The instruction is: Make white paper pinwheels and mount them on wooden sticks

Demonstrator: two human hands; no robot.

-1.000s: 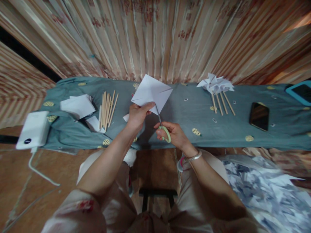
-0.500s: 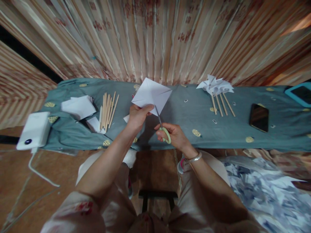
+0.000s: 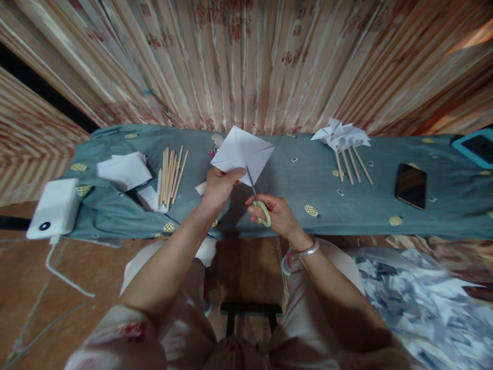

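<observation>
A square sheet of white paper is held up over the cloth-covered table, one corner pointing toward me. My left hand pinches its near left edge, thumb on top. Slits run inward from its left and right corners. My right hand has its fingers in the pale green handles of a pair of scissors. The scissor blades lie at the paper's near corner, pointing toward its middle. How wide the blades stand apart is hard to see.
Paper squares and wooden sticks lie on the left, near a white power bank. Paper pinwheels on sticks, a phone and a blue-cased device are on the right. A bag of paper pieces sits below.
The paper and my left hand have shifted very slightly right and toward me. The scissors stay at the near corner in my right hand.
</observation>
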